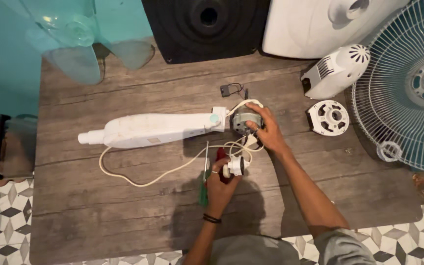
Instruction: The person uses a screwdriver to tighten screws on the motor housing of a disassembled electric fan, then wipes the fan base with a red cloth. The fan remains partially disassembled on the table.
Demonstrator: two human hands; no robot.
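- No packages, signs or screens show anywhere on the wooden table.
- One possible label: a small pale patch on the white fan neck (153,130), too blurred to tell.

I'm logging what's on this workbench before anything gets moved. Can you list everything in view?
Table: one, brown wood, fills the view.
Fan stand: one, white, lying mid-table.
Motor: one, grey metal, at the stand's right end.
Cord: one, cream, looped below the stand.
Small round part: one, white, mid-table.
Screwdriver: one, green handle, beside it.
Motor cover: one, white, upper right.
Round bracket: one, white, below the cover.
Fan guard: one, white wire, right edge.
Fan blade: one, clear, upper left.
Left hand: holds the small round part.
Right hand: on the motor.
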